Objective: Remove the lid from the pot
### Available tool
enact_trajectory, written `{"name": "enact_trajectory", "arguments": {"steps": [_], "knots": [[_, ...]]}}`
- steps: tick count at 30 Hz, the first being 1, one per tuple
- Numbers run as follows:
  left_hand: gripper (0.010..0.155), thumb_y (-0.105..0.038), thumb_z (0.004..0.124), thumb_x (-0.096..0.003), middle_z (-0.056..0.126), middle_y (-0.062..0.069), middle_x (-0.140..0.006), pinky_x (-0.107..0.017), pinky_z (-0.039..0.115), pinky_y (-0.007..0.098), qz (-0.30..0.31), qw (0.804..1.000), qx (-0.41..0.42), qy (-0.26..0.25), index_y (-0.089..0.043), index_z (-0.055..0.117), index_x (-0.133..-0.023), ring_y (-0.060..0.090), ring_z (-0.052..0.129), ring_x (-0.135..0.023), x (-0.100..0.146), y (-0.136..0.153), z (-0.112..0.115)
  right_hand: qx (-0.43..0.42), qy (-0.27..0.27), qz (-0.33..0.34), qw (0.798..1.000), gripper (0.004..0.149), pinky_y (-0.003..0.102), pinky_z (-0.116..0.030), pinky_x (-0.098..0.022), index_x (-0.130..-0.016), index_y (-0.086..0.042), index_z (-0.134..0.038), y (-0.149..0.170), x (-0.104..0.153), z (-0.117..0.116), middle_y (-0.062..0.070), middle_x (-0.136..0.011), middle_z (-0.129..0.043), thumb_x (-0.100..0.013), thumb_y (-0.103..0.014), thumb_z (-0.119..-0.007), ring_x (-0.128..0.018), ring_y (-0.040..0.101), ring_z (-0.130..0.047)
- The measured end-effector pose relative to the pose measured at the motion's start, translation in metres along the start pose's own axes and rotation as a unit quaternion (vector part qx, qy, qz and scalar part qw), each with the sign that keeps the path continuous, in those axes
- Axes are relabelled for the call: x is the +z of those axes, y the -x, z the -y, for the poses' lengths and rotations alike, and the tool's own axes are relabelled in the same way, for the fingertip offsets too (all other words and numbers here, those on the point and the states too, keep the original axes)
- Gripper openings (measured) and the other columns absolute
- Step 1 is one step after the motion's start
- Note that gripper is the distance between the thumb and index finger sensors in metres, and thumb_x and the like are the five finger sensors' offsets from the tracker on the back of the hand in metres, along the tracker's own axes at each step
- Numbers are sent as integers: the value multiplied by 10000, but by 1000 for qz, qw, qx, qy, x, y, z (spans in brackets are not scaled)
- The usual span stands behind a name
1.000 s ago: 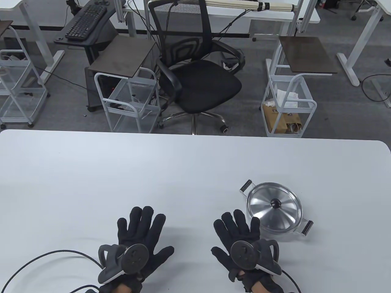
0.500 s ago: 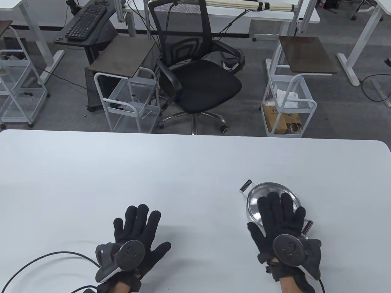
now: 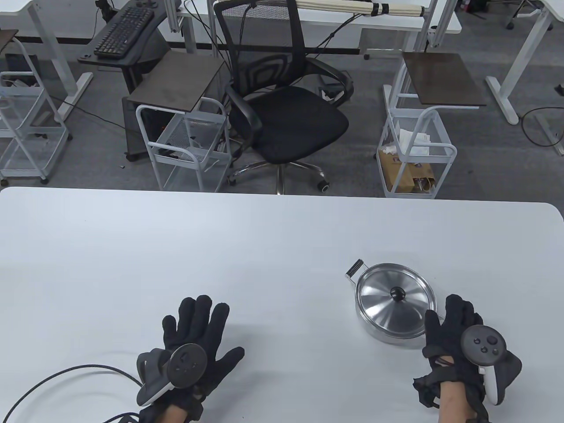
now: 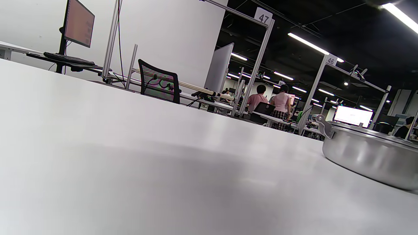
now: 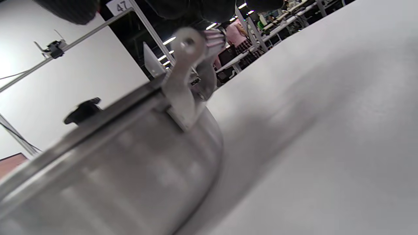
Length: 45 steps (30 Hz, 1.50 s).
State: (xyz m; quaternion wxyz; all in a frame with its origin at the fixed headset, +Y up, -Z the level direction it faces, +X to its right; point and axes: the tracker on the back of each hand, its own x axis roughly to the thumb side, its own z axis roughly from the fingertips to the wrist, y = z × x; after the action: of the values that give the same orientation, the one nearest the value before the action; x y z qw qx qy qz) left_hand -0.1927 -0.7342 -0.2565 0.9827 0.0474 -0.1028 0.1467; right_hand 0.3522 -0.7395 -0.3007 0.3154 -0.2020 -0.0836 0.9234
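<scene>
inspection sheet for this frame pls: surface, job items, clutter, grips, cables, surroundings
Surface: white table, bare where visible.
Job's things: steel pot at right, lid on it, black knob free.
Clutter: nothing seen on the table.
Grips: left hand flat on the table, fingers spread, holding nothing. Right hand at the pot's near-right side handle; whether it grips the handle cannot be told.
Cables: black cable loops from the left hand.
Surroundings: office chair, wire carts, keyboard behind.

White table [image 3: 176,246], black office chair [image 3: 282,114], wire carts [image 3: 185,145], keyboard [image 3: 123,33]
</scene>
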Motion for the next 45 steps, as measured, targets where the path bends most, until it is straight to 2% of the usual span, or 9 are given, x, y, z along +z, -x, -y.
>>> {"name": "enact_trajectory", "arguments": {"steps": [6,11,13,16,24,28,34,38,45], "knots": [[876,-868,540,-467,177,-1,-1287,-756,197,671,-4,1000,2,3,-459,178,-1151,348,137,-1170,0,1,0,-1,-19,-40,999,655,724,-452,-698,-1091,-274,-389,9,-3,-11,130,-1163,-445,-547,-556,-621,-1012,537,-527],[872,-865,542,-468,182,1,-1287,-758,198,670,-7,1000,5,5,-461,176,-1149,347,138,-1170,0,2,-1,7,-5,-46,999,585,643,-632,-626,-1075,-306,-437,11,-4,-16,137,-1057,-670,-551,-502,-609,-898,485,-736],[870,-862,546,-468,189,0,-1287,-758,203,669,-6,1000,7,3,-462,179,-1148,346,145,-1170,0,2,0,7,-1,-50,999,557,596,-691,-568,-1064,-300,-456,12,-4,-18,119,-956,-790,-552,-472,-596,-801,442,-828],[869,-862,544,-469,186,-2,-1287,-758,203,669,-6,1000,5,5,-464,175,-1147,344,143,-1171,0,2,0,-4,12,-52,999,551,516,-752,-459,-1055,-281,-449,13,-5,-23,92,-839,-867,-550,-440,-601,-647,387,-898],[865,-856,549,-471,184,-1,-1286,-759,204,668,-7,1000,6,9,-465,173,-1145,343,141,-1170,-1,1,1,-63,44,-80,994,542,371,-764,-152,-1025,-205,-460,18,-7,-28,-127,-507,-954,-547,-399,-627,-213,241,-896],[864,-853,549,-473,185,0,-1285,-759,204,668,-7,1000,6,10,-464,170,-1145,343,142,-1169,-1,1,1,-54,50,-84,994,537,339,-771,-71,-998,-160,-482,19,-7,-27,-188,-420,-923,-545,-385,-662,-69,167,-851],[861,-851,549,-475,183,0,-1284,-759,206,667,-7,1000,7,11,-465,168,-1144,342,142,-1169,-1,0,2,-94,38,-95,990,514,334,-768,-36,-976,-129,-485,20,-9,-28,-184,-386,-908,-543,-344,-661,-27,154,-828],[859,-848,550,-476,182,0,-1284,-759,207,667,-11,1000,14,6,-465,171,-1144,342,142,-1169,-1,2,0,-155,21,-98,983,511,338,-767,-36,-973,-116,-485,21,-9,-29,-190,-380,-908,-543,-336,-650,-28,161,-825],[856,-842,553,-478,187,3,-1283,-759,211,666,-22,999,36,-10,-461,176,-1145,343,148,-1168,1,10,-7,-192,4,-27,981,506,334,-768,-37,-973,-121,-486,-10,-1,-26,-198,-379,-908,-545,-337,-649,-29,157,-825]]}}
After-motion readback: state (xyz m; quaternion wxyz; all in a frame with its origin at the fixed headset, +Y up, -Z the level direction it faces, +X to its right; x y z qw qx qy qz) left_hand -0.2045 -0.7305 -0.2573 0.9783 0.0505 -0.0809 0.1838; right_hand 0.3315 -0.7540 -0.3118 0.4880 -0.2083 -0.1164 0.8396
